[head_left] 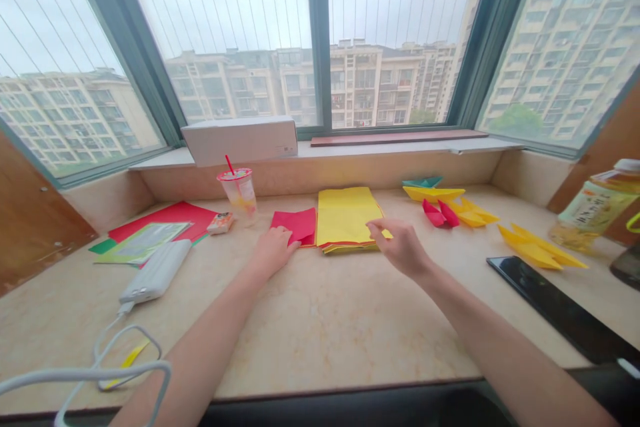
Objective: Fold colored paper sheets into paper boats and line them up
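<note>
Fingers [283,231] of the left hand [273,252] lay outstretched on red craft paper [297,221], perhaps steadying it; the right hand [403,248] curled at yellow paper stack [345,217], grip unclear.

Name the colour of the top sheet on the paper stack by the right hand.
The top sheet is yellow, seen best in the head view.

Three yellow paper boats [537,248] [431,194] [471,215], one red boat [431,213], one teal boat [421,183]; one yellow-topped stack [345,217]; two hands [274,250] [404,248]; one cup [237,190]; one power bank [159,270].
</note>
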Demonstrator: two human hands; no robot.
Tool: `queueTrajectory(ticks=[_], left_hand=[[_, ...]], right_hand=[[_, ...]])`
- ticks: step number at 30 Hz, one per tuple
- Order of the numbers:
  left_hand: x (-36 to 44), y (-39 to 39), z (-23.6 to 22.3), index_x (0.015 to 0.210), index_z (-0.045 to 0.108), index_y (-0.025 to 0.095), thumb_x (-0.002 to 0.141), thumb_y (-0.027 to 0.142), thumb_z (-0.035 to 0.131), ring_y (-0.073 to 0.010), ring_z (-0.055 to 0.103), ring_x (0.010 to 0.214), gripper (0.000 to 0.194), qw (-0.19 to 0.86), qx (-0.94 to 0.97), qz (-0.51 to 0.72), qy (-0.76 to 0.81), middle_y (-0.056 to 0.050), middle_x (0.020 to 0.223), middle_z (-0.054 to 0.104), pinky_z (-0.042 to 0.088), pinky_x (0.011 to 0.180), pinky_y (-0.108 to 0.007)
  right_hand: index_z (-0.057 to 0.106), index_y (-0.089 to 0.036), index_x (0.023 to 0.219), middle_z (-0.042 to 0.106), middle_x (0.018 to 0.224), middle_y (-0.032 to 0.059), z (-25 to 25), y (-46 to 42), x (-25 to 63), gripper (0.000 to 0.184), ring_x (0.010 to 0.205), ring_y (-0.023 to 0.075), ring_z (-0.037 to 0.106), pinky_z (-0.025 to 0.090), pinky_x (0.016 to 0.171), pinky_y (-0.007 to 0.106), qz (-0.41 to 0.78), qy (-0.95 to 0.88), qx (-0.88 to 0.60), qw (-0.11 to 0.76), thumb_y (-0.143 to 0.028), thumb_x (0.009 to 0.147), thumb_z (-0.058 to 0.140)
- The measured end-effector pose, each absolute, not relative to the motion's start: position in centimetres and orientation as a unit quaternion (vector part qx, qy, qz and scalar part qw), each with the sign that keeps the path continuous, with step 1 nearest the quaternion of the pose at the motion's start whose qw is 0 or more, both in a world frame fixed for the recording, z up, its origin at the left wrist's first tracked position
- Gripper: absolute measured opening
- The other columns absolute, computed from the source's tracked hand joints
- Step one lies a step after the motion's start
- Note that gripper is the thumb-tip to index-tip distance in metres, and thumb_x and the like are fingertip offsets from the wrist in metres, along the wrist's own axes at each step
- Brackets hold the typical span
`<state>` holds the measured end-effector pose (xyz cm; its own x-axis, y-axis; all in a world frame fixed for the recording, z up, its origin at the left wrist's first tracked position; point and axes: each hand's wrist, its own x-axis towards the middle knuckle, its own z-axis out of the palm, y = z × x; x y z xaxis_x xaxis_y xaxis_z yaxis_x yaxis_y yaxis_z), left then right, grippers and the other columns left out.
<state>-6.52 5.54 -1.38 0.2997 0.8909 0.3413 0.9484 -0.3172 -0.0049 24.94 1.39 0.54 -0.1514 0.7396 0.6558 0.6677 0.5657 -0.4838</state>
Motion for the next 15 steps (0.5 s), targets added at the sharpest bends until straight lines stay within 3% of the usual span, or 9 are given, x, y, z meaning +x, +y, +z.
queueTrajectory(ticks=[7, 10, 13, 15], left_hand=[[-6.5, 5.5, -0.3, 0.08, 0.067, 0.017, 0.095, 0.027, 0.036, -0.0254, 0.067, 0.079, 0.036, 0.114, -0.78, -0.175, -0.59, -0.013, 0.086, 0.071, 0.05, 0.071, -0.035], [-6.1, 4.9, 0.9, 0.093, 0.066, 0.016, 0.1, 0.028, 0.028, -0.0245, 0.067, 0.084, 0.041, 0.131, -0.756, -0.241, -0.595, -0.013, 0.091, 0.071, 0.051, 0.075, -0.036], [-5.3, 3.8, 1.8, 0.11, 0.063, 0.016, 0.1, 0.028, 0.033, -0.0225, 0.065, 0.101, 0.034, 0.13, -0.753, -0.413, -0.495, -0.013, 0.109, 0.069, 0.051, 0.087, -0.035], [-4.3, 3.0, 2.0, 0.121, 0.06, 0.019, 0.099, 0.025, 0.039, -0.0223, 0.06, 0.113, 0.031, 0.135, -0.78, -0.446, -0.418, -0.013, 0.121, 0.065, 0.048, 0.096, -0.037]], right_hand=[[0.073, -0.023, 0.088, 0.077, 0.092, 0.0055, 0.4, 1.0, 24.3, 0.023, 0.085, 0.0233, 0.071, 0.051, 0.08, 0.035, 0.07, -0.77, -0.45, 0.448, -0.028, 0.093, 0.051], [0.074, -0.022, 0.089, 0.077, 0.094, 0.0057, 0.6, 0.7, 24.1, 0.024, 0.087, 0.0239, 0.071, 0.052, 0.08, 0.036, 0.117, -0.762, -0.448, 0.453, -0.031, 0.093, 0.052], [0.074, -0.024, 0.092, 0.077, 0.092, 0.0052, 0.5, 0.4, 23.6, 0.031, 0.087, 0.0242, 0.071, 0.054, 0.078, 0.037, 0.227, -0.751, -0.437, 0.44, -0.042, 0.094, 0.05], [0.072, -0.022, 0.105, 0.076, 0.096, 0.0073, 0.3, 0.2, 23.0, 0.04, 0.089, 0.0253, 0.071, 0.054, 0.08, 0.039, 0.324, -0.732, -0.417, 0.431, -0.052, 0.093, 0.048]])
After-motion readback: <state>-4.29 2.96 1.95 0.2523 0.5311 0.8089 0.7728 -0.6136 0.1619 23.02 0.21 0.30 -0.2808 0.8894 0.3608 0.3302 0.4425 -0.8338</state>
